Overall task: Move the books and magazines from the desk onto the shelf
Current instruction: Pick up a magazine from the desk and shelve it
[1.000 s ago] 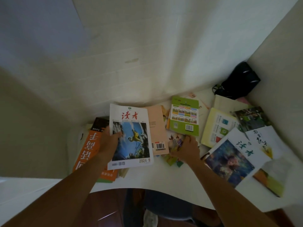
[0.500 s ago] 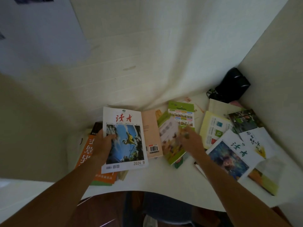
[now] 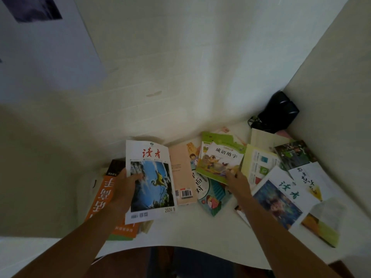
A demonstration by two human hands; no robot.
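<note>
Gathering is under way: the left hand (image 3: 122, 189) grasps the magazine (image 3: 149, 181) near the bench's left edge; the right hand's (image 3: 237, 180) fingers pinch the green book (image 3: 218, 162) mid-bench; next, probably stacking both.

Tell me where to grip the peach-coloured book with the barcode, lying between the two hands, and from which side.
Take the peach book by its near short edge, the barcode end, coming from the desk's front. That end looks bare, while the magazine held by the left hand overlaps its left side and the teal booklet crowds its right.
</note>
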